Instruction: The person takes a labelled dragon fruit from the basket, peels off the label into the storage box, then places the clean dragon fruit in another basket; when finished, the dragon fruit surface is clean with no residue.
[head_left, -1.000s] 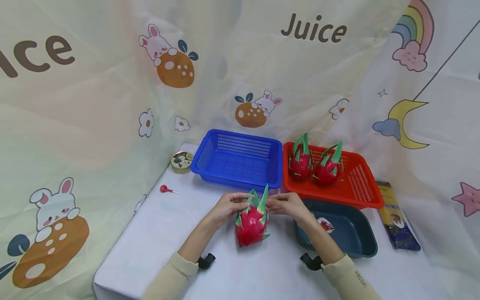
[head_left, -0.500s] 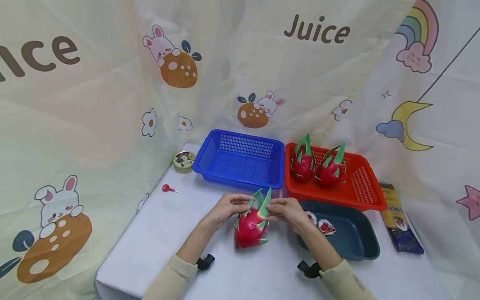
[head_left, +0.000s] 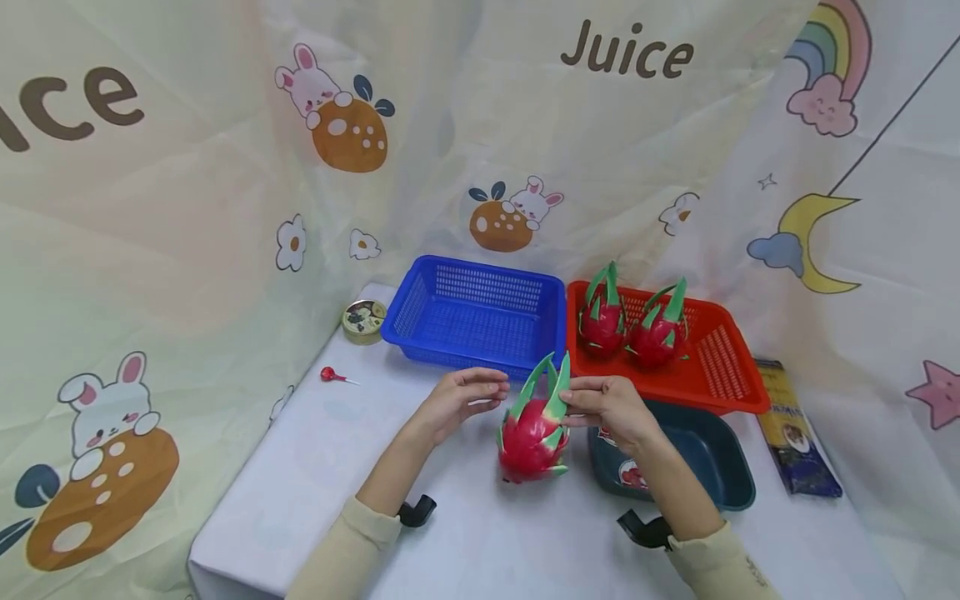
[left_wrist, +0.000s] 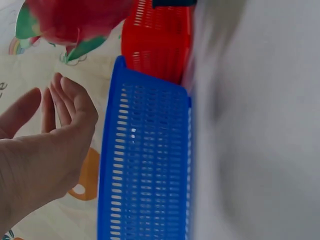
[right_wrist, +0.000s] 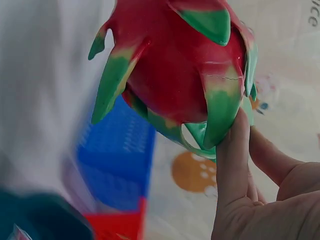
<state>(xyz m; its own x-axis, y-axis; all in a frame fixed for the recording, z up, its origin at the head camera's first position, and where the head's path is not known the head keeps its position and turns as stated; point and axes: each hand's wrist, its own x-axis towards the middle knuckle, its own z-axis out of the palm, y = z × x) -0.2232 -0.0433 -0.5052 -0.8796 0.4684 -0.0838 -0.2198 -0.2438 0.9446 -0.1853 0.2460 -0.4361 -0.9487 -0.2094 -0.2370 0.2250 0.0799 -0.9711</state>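
A red dragon fruit (head_left: 531,443) with green leaf tips hangs over the white table, apparently clear of the cloth. My right hand (head_left: 611,408) pinches one of its long green top leaves between thumb and fingers; the right wrist view shows the fruit (right_wrist: 175,65) close up beside the fingertips. To its left my left hand (head_left: 461,404) is held in the air, fingers loosely bent and apart from the fruit. The left wrist view also shows this hand (left_wrist: 55,125) with nothing between thumb and fingers.
Behind the hands stand a blue basket (head_left: 480,357) and a red basket (head_left: 716,358) with two more dragon fruits (head_left: 602,325). A dark teal tray (head_left: 720,467) with round stickers (head_left: 632,475) lies under my right forearm. Around them are a tin (head_left: 363,322), a red-handled pick (head_left: 328,375) and a yellow-blue packet (head_left: 798,437).
The dragon fruit has moved right and slightly up, with my right hand gripping its leaf. My left hand, earlier at the leaves, has come away from them.
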